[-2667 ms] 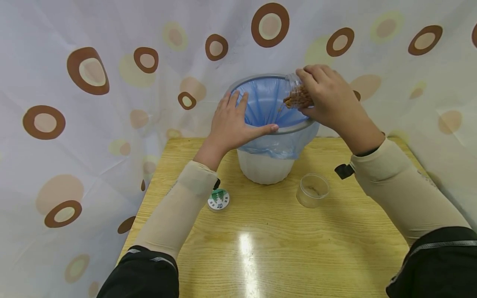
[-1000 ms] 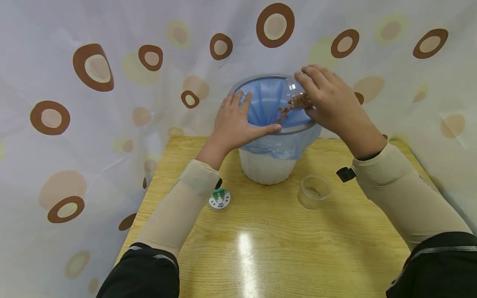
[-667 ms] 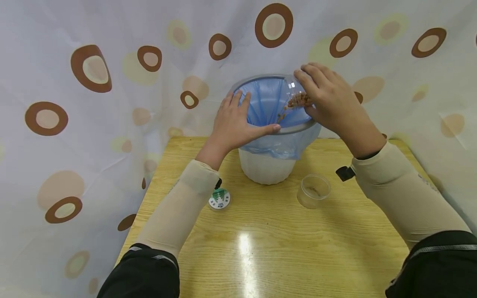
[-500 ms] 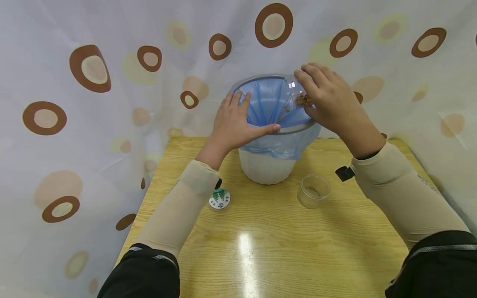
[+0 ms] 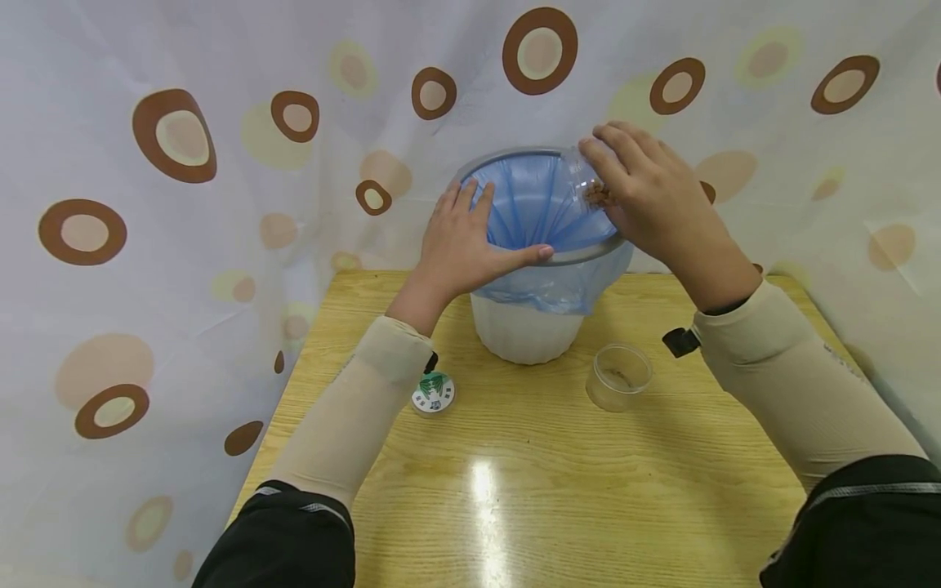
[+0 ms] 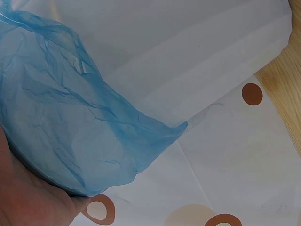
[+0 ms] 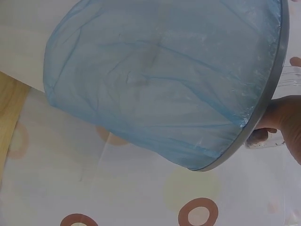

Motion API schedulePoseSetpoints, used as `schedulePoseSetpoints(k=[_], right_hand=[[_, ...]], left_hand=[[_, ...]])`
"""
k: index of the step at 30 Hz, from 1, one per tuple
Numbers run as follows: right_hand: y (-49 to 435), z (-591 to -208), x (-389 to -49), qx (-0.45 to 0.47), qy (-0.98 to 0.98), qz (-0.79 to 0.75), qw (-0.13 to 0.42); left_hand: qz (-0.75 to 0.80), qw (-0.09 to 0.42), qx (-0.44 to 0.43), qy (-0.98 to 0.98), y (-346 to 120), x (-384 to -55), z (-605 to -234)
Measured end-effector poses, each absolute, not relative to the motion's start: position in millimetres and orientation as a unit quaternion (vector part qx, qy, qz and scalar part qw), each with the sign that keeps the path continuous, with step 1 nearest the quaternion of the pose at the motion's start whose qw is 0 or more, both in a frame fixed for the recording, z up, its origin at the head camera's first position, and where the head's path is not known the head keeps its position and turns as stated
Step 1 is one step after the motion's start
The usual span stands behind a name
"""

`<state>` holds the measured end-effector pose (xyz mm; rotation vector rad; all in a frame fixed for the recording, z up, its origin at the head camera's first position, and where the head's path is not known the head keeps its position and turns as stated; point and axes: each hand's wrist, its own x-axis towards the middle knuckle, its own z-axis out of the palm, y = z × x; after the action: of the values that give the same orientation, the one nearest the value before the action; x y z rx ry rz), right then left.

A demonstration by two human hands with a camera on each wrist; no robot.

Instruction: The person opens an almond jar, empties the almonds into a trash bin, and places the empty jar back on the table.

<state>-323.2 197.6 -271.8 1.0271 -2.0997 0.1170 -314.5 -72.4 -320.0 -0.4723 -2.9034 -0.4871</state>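
A white trash can point(image 5: 525, 331) with a grey rim and a blue plastic liner point(image 5: 525, 196) stands on the table. My left hand point(image 5: 461, 245) rests on its left rim, fingers spread and fairly straight, thumb along the front edge. Over the can's right side, my right hand point(image 5: 654, 196) grips a clear plastic jar point(image 5: 576, 170), tipped with its mouth toward the inside. A small heap of brown nut-like pieces point(image 5: 594, 194) shows in the jar. In the right wrist view the grey rim point(image 7: 263, 103) partly hides the jar point(image 7: 289, 80).
On the wooden table point(image 5: 573, 482), a clear plastic cup point(image 5: 617, 380) with some residue at its bottom stands right of the can. A round lid with a green and white label point(image 5: 434, 394) lies beside my left forearm. A patterned sheet point(image 5: 220, 245) hangs behind.
Brown pieces have poured from the jar into the can, and fewer show inside it now. My right hand has tipped the jar slightly further. The left hand has stayed on the rim.
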Motion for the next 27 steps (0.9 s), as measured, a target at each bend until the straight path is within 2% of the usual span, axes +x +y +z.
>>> schedulePoseSetpoints(k=[27], right_hand=[[194.2,-278.2,-324.2,0.413,-0.818,0.039,0.399]], left_hand=[[-0.166,0.078,-0.158,-0.97,-71.6,-313.4,-319.1]])
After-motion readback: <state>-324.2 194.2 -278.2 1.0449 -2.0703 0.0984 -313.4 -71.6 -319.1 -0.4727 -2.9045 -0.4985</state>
